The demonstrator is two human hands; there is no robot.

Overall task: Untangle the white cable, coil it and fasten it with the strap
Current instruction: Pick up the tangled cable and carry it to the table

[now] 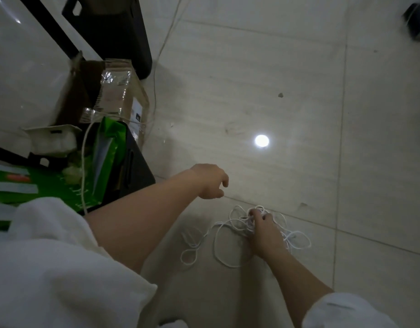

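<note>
A thin white cable (224, 242) lies in a tangled heap of loops on the tiled floor, low in the middle of the head view. My right hand (263, 229) reaches down into the knot and pinches strands at its top with the fingertips. My left hand (211, 182) hovers above and to the left of the heap with loosely curled fingers; whether it holds a strand I cannot tell. No strap is visible.
A torn cardboard box (114, 95) stands at the left, with a black bin (133, 166) holding green packaging and a white carton beside it. A thin cord (84, 162) hangs over the bin. A ceiling light reflects on the pale floor tiles (262, 140).
</note>
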